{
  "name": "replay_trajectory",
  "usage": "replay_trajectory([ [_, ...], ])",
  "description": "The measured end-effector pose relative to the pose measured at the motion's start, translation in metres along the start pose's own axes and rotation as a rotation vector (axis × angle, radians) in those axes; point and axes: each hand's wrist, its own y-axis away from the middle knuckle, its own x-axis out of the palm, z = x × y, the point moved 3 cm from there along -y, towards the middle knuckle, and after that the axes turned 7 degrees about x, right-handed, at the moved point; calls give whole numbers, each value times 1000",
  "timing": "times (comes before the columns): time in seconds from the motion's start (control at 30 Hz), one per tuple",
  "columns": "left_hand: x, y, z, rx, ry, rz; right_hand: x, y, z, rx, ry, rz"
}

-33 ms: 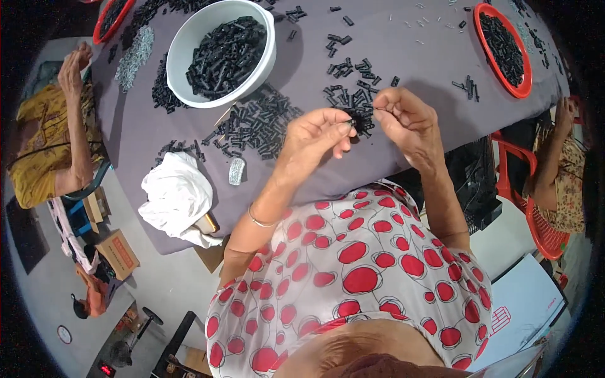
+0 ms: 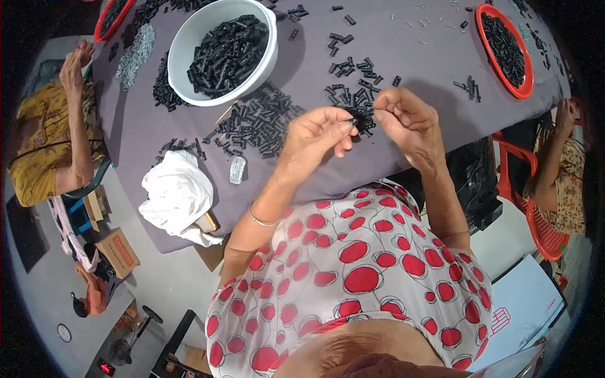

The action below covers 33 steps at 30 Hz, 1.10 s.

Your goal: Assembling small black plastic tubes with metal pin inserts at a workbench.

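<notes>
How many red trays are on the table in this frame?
2. One red tray sits at the table's far right, filled with black parts; another red tray shows partly at the far left corner. More may lie outside the view.

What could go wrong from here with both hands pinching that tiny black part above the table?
The black part is pinched only at the fingertips of the left hand and right hand; a slip would likely drop it into the loose pile below, where it is hard to find. The white cloth overhangs the table edge and may slide off.
</notes>
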Motion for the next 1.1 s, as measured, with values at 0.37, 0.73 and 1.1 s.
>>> replay_trajectory([
  [0.37, 0, 1, 0, 34, -25, -15, 11, 2, 2, -106, 76, 15],
  [0.73, 5, 3, -3, 95, -154, -67, 13, 5, 13, -336, 298, -8],
  [1.1, 5, 3, -2, 108, -188, -96, 13, 3, 18, -425, 378, -25],
])
